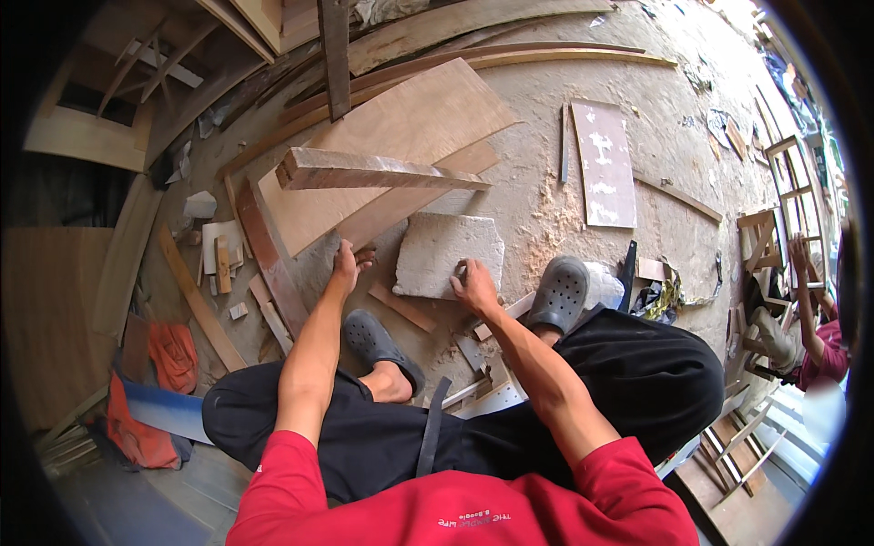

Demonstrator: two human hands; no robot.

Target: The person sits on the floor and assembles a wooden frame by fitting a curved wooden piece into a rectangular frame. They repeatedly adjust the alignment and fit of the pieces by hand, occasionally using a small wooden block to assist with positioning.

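Observation:
My left hand [350, 264] is at the near corner of a lower plywood sheet [391, 214], its fingers curled; a dark bit shows by them, too small to name. On the near edge of a rough whitish block [446, 250] rests my right hand [476, 288], closed around something small and dark that I cannot make out. The block lies flat on the floor between my feet. A larger plywood panel [410, 118] overlaps the lower sheet, and above both extends a long wooden bar [364, 171], its thick end toward the left.
A handsaw [628, 271] stands by my right shoe [558, 296]. Beyond lies a pinkish board with white patches [603, 164], near wood shavings [542, 232]. Offcuts [223, 259] and orange cloth [171, 355] are at left. Another person [824, 350] works at far right by a wooden frame [797, 191].

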